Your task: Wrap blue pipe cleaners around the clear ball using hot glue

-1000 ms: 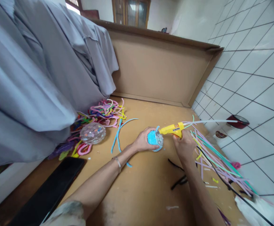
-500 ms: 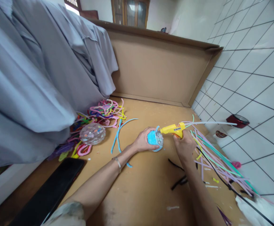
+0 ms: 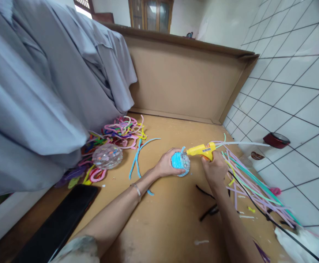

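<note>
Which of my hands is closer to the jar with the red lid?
Your right hand: holding the yellow glue gun, it is just left of the red-lidded jar. Your left hand, around the blue-wrapped piece, is farther left.

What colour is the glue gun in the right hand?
The glue gun is yellow, clearest in the head view.

White tiles with dark lines cover the wall on the right, while a wooden cabinet with glass doors and a bright barred window stand behind.

Left hand cupped, right hand clenched — apart
</note>
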The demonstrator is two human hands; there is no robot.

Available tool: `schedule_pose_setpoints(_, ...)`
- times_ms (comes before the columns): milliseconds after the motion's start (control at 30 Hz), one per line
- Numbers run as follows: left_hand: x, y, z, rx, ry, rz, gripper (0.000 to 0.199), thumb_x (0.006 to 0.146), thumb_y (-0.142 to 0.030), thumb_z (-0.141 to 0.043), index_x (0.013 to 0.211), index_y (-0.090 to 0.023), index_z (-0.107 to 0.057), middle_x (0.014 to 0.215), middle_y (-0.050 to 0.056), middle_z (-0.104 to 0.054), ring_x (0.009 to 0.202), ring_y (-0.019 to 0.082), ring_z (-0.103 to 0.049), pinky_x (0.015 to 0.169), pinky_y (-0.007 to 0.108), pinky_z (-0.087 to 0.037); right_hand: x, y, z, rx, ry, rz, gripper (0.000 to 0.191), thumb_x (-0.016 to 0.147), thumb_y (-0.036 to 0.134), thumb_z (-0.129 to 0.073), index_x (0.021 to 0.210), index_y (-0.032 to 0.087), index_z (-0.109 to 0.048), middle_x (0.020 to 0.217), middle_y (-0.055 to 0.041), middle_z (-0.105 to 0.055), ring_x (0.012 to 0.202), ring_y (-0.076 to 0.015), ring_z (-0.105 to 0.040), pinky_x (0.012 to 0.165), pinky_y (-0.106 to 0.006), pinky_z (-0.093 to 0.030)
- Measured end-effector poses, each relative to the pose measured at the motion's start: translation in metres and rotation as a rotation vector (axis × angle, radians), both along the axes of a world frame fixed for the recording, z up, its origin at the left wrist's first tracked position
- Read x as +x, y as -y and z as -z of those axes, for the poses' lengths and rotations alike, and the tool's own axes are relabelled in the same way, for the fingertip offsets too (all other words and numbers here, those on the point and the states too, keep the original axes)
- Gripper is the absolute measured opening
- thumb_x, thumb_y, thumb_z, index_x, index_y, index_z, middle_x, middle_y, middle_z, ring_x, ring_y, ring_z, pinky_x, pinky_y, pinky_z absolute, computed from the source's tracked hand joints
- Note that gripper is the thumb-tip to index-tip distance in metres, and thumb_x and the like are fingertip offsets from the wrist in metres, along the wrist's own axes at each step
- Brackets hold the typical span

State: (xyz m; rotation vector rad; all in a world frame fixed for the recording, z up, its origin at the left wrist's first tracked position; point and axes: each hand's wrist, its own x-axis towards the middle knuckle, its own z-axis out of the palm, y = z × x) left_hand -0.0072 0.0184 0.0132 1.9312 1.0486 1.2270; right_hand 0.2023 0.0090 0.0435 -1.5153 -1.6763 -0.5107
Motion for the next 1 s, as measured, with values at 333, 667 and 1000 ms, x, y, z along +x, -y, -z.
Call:
schedule_pose_setpoints(333,0.0,0.0,0.0,0.006,-0.007,-0.012,0.076,0.049,-0.029,-0.085,0.119,-0.017,-0.055,0.122,0.01,-0.062,0.112,0.026,-0.06,0.102,0.041,-0.046,0.003,-0.01,0.007,-0.098,-0.131,0.051,0.02,0.077,0.04,-0.049,0.074,0.021,-0.051,0.069,-0.003,-0.055,0.063,-0.0179,-0.045,0.059,-0.028,-0.031)
schedule_pose_setpoints(667,-0.001,-0.003,0.007,0.005,-0.013,-0.02,0.077,0.05,-0.033,-0.085,0.119,-0.019,-0.055,0.124,0.01,-0.062,0.115,0.028,-0.06,0.103,0.043,-0.046,0.02,-0.022,0.041,-0.324,0.039,0.29,0.033,0.084,0.04,-0.05,0.091,0.009,-0.061,0.089,-0.0164,-0.061,0.082,-0.0268,-0.055,0.068,-0.034,-0.039)
schedule_pose_setpoints(1000,-0.002,0.002,0.001,-0.005,-0.027,-0.009,0.073,0.053,-0.032,-0.082,0.119,-0.017,-0.054,0.124,0.011,-0.062,0.115,0.028,-0.06,0.103,0.043,-0.047,-0.001,-0.009,0.028,-0.533,0.231,0.361,0.034,0.087,0.035,-0.052,0.1,0.005,-0.058,0.099,-0.0217,-0.06,0.088,-0.0294,-0.056,0.07,-0.035,-0.038)
